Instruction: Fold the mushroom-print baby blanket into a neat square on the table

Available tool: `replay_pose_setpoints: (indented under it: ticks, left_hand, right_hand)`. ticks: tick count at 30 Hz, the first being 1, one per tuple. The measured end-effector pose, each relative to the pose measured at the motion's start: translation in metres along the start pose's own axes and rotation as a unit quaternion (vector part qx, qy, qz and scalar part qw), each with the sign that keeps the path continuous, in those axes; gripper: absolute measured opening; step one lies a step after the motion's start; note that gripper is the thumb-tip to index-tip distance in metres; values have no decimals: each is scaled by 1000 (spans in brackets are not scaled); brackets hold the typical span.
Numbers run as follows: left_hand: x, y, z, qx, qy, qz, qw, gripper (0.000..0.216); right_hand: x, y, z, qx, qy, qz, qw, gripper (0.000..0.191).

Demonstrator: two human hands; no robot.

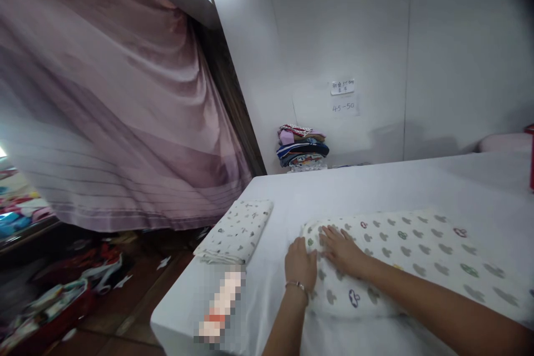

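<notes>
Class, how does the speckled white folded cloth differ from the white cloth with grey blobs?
The speckled white cloth has small scattered motifs; the blobbed white cloth has bigger grey shapes. The speckled cloth looks smaller than the blobbed cloth. The left hand and right hand touch the blobbed cloth, not the speckled one. Both are white and patterned.

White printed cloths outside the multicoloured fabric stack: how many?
2: a folded, small-print white cloth at left on the white table; a grey-patterned white cloth under the right hand. Folds may hide more.
</notes>
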State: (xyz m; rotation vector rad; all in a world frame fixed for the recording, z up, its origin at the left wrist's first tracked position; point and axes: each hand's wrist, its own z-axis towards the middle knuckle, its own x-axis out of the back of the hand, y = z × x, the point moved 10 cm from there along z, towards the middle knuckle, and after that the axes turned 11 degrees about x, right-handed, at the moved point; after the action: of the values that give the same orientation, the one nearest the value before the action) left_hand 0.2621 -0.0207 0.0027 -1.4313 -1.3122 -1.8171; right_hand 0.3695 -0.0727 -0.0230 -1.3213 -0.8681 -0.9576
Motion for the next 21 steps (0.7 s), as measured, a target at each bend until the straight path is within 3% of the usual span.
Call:
replay_pose_setpoints:
  ticks: [2, 6, 13, 17, 21]
  left_hand:
    - [-14, 15, 0, -36, -24, 42, 998, 53]
    - [-46, 10, 0, -18, -88, 67, 994, 64]
    - [-51, 4, 0, -2, -87, 97, 992, 64]
    - [-52, 4, 4, 4, -86, 117, 989, 62]
    - [-55, 5, 8, -9, -74, 151, 986, 63]
  right_hand:
    - [0, 4, 15, 6, 9, -11, 1000, 56]
    - [-5, 9, 42, 23, 12, -15, 1000, 55]
    - [-11, 9, 59, 55, 10, -12, 998, 57]
    - [-7, 8, 49, 53, -3, 2, 999, 57]
    - [9, 19, 3, 43, -1, 12, 999, 63]
